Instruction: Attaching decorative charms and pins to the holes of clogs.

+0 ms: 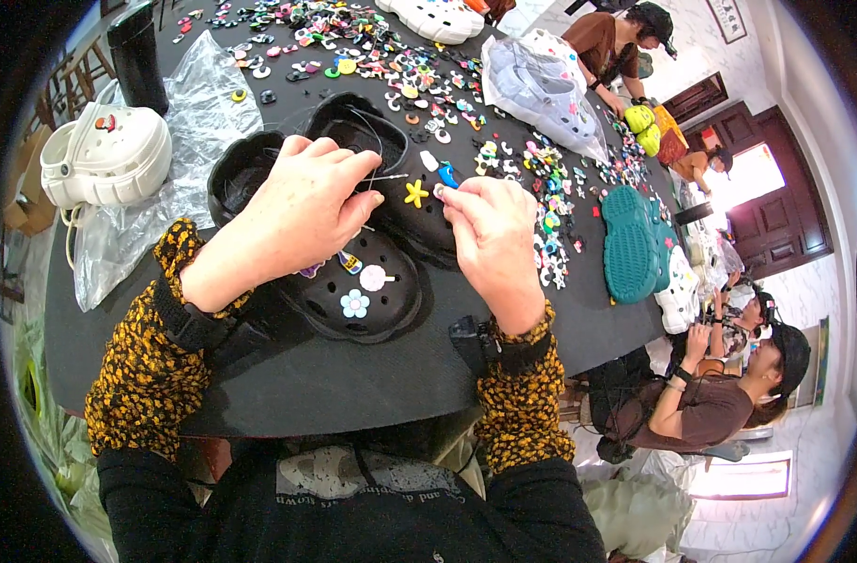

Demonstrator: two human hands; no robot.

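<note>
Two black clogs (377, 324) lie side by side in front of me, toes toward my right. The nearer one carries a pale blue flower charm (354, 303), a pink round charm (373, 278) and other charms. On the farther clog are a yellow starfish charm (416, 194) and a blue-and-white charm (447, 174). My left hand (302, 211), above the clogs, is closed on a thin metal tool (391, 176) whose tip points at the farther clog. My right hand (489, 225) pinches a small whitish charm (439, 190) at that clog; its shape is mostly hidden.
Loose colourful charms (391, 66) cover the far tabletop. A white clog (109, 155) stands left on clear plastic sheeting (198, 113), near a black cylinder (136, 56). Bagged lavender clogs (550, 94) and green clogs (632, 244) lie right. Several people (719, 403) sit along the table.
</note>
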